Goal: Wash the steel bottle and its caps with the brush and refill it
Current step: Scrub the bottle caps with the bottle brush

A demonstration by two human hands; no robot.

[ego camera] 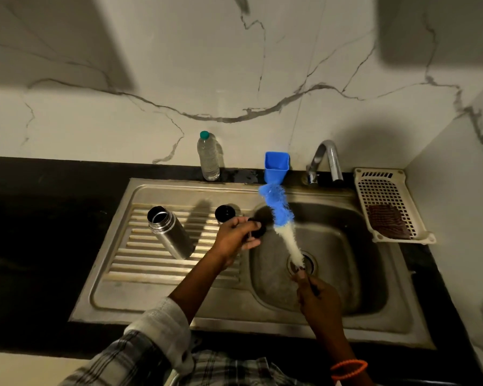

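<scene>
Left hand (236, 236): fingers curled round a small black cap (258, 228), held over the sink basin's (354, 274) left rim. Right hand (317, 298): grips the brush (283, 218) handle above the basin drain, bristles slanting up toward the cap. Steel bottle (169, 232): open, upright on the drainboard left of the basin. Second black cap (225, 213): beside the bottle, nearer the basin. Blue cup (276, 166), plastic bottle (208, 157): on the tabletop behind the basin.

Blue-and-white brush (283, 221); silver steel bottle (170, 232); black caps (225, 213); blue cup (276, 167); green-capped clear bottle (208, 157); black tabletop (39, 218); grey-veined white wall (179, 79); plaid sleeve (140, 355).
</scene>
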